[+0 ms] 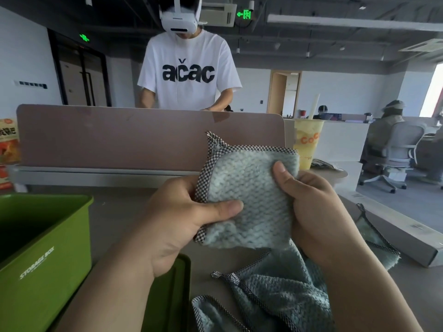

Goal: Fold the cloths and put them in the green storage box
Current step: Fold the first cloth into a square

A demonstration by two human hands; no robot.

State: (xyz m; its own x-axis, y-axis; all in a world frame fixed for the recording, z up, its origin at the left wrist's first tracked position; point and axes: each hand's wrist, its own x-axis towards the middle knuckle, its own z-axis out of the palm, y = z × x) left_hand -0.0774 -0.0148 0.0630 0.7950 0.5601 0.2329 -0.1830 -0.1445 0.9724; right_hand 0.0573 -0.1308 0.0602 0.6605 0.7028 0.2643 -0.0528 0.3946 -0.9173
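Your left hand (182,212) and right hand (311,207) both have fingers (225,207) clamped on the folded teal cloth (249,188) (checked trim), raised above the counter (119,207). The green storage box (45,248) stands open at left.

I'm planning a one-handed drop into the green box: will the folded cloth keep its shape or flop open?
Probably flops: the folded cloth is soft plush, and the left hand and right hand both pinch it closed. Likely light; its nubby pile should resist slipping.
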